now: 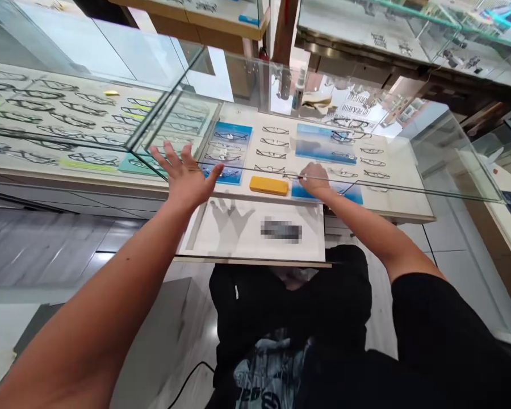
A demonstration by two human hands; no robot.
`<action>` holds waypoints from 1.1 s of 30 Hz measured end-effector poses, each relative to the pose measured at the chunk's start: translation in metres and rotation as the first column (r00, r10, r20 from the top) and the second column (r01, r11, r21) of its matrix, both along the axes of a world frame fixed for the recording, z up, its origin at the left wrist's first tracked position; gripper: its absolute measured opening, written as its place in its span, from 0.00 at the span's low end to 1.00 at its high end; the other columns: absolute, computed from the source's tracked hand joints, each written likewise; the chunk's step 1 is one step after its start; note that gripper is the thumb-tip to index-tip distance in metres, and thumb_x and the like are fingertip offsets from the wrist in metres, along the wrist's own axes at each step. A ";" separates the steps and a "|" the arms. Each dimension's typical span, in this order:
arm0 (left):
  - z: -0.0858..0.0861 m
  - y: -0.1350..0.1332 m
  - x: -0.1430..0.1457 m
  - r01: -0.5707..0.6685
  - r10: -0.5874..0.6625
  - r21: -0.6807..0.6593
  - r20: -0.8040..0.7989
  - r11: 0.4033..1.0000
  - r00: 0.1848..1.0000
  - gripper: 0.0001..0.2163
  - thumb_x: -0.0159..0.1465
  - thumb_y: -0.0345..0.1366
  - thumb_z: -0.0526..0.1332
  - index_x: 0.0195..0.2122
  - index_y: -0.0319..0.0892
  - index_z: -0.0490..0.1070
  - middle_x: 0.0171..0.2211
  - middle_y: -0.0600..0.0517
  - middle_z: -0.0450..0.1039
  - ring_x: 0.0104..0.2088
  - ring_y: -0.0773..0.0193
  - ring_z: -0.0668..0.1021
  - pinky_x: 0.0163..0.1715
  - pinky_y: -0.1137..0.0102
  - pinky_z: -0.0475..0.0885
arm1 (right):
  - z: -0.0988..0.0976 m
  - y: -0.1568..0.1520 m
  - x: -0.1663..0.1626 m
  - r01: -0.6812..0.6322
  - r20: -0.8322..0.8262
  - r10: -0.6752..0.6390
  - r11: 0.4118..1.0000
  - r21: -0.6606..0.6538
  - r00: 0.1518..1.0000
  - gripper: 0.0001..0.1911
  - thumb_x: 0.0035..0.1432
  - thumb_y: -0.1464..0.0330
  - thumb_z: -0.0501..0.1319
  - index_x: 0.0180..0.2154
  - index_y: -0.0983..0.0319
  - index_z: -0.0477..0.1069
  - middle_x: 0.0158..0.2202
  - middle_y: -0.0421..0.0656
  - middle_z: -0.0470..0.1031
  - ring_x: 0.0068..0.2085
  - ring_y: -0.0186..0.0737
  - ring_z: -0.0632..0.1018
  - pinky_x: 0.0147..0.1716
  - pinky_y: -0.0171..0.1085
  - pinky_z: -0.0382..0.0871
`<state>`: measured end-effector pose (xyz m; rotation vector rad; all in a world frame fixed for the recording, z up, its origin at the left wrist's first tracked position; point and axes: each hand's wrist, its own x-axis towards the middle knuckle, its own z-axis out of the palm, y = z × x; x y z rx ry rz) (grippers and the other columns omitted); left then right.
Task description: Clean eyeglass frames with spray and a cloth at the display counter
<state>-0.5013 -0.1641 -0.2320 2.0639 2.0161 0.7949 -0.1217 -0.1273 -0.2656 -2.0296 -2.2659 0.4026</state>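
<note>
My left hand (186,177) is spread wide, its fingers apart at the front glass edge of the display case (400,213). Inside that case, my right hand (315,180) is closed, fingertips pinched on a thin pair of eyeglasses (291,176) that pokes out to the left. Beneath this hand lies a blue card (349,193). A yellow glasses case (268,186) rests just left of it. Rows of eyeglasses (272,154) lie further in, some on another blue card (304,149). How the fingers grip the frame is partly hidden.
An open white drawer (238,241) juts out below the case, above my lap, with a blurred dark item (281,230) in it. Glass panes (153,125) divide off a left case full of eyeglasses (36,95). More glass cases (366,34) stand opposite.
</note>
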 end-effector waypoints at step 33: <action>0.005 -0.003 0.004 -0.052 0.053 -0.042 0.021 0.998 0.998 0.50 0.67 0.68 0.56 0.77 0.35 0.48 0.78 0.28 0.29 0.78 0.28 0.27 0.73 0.34 0.28 | -0.015 0.013 0.007 -0.086 -0.008 0.087 0.993 0.080 0.996 0.23 0.69 0.76 0.52 0.59 0.63 0.77 0.58 0.57 0.77 0.57 0.59 0.74 0.57 0.50 0.67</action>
